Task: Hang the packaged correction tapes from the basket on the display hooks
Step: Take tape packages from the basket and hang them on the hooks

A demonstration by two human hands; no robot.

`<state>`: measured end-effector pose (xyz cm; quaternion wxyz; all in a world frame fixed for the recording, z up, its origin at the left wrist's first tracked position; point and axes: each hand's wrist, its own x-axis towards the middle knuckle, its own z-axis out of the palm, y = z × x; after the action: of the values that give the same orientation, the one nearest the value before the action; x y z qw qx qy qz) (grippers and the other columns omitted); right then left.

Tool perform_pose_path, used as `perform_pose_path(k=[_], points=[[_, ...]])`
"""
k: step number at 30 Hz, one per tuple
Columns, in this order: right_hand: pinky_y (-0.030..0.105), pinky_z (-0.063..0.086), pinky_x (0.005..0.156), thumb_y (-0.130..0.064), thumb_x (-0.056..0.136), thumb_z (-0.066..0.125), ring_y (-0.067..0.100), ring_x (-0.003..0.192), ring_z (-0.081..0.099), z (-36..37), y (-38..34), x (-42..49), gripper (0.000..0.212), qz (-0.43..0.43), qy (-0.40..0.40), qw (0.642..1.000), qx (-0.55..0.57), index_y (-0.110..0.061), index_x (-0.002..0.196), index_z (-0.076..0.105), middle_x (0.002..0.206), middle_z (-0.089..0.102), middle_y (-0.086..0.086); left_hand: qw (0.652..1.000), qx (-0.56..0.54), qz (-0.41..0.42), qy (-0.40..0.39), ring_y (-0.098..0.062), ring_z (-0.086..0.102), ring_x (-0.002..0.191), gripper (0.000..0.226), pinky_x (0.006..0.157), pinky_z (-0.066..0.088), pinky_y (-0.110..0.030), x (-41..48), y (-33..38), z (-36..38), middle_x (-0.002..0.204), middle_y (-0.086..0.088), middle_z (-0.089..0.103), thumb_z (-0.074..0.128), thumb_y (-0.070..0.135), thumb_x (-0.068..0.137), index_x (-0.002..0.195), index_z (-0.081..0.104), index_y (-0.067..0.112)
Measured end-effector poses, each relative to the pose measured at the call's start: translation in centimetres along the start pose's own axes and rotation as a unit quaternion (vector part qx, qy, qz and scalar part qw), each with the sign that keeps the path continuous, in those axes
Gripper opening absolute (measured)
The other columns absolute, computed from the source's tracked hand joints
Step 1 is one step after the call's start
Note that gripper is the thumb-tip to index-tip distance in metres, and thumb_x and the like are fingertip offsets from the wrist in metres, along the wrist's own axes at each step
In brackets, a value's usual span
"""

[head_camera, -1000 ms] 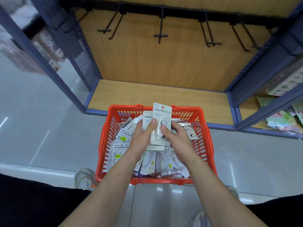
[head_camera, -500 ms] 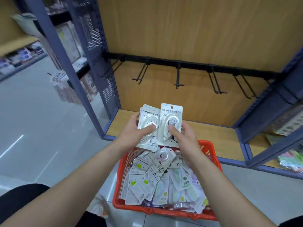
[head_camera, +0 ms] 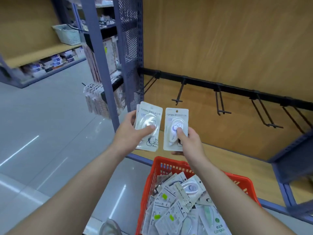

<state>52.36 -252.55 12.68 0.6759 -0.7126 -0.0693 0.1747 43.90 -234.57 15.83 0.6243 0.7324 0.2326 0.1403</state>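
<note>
Two correction-tape lots, together a moment ago, now part: left hand [head_camera: 130, 133] pinches a stack [head_camera: 149, 114], right hand [head_camera: 188, 141] grips one packet [head_camera: 177, 116] (hole up), above the basket [head_camera: 157, 168], ready for the hooks [head_camera: 177, 99]

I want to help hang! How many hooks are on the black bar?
5 hooks on the black bar: one by the mesh, three next, one half hidden at right. More may be hidden.
</note>
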Motion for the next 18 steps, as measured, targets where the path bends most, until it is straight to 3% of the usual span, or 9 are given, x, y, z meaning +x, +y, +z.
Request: perform_pose_path(k=[3, 9, 13, 18], points=[[0.040, 0.064, 0.063, -0.027, 0.106, 0.052, 0.023, 0.087, 0.075, 3.5, 0.6, 3.3, 0.020, 0.011, -0.037, 0.999, -0.037, -0.017, 0.122, 0.059, 0.110, 0.073, 0.005, 0.999, -0.017, -0.001, 0.044, -0.002, 0.068, 0.099, 0.064, 0.078, 0.056, -0.026, 0.4, -0.6, -2.2, 0.118, 0.011, 0.069, 0.086, 0.026, 0.081, 0.135, 0.051, 0.031], [0.029, 0.060, 0.060, -0.022, 0.102, 0.060, 0.020, 0.093, 0.073, 9.4, 0.0, 9.4, 0.017, -0.032, -0.040, 0.998, -0.045, -0.016, 0.117, 0.055, 0.110, 0.072, -0.001, 0.997, -0.025, -0.015, 0.066, 0.004, 0.070, 0.087, 0.061, 0.063, 0.052, -0.014, 0.7, -2.6, -4.7, 0.110, 0.018, 0.068, 0.084, 0.024, 0.082, 0.134, 0.052, 0.033], [0.026, 0.057, 0.052, -0.021, 0.102, 0.060, 0.016, 0.086, 0.073, 10.7, -0.1, 11.6, 0.016, -0.029, -0.043, 0.998, -0.041, -0.016, 0.117, 0.056, 0.108, 0.073, -0.003, 0.996, -0.037, -0.032, 0.076, -0.003, 0.073, 0.084, 0.064, 0.056, 0.053, -0.015, 1.2, -3.4, -5.9, 0.112, 0.011, 0.071, 0.084, 0.025, 0.081, 0.136, 0.053, 0.034], [0.034, 0.063, 0.061, -0.023, 0.101, 0.062, 0.018, 0.087, 0.074, 10.9, 0.4, 13.2, 0.017, -0.029, -0.042, 0.997, -0.050, -0.017, 0.116, 0.057, 0.104, 0.075, -0.006, 0.995, -0.037, -0.041, 0.086, -0.006, 0.071, 0.092, 0.061, 0.056, 0.052, -0.014, 1.6, -4.0, -5.9, 0.114, 0.009, 0.069, 0.084, 0.023, 0.082, 0.133, 0.053, 0.035]])
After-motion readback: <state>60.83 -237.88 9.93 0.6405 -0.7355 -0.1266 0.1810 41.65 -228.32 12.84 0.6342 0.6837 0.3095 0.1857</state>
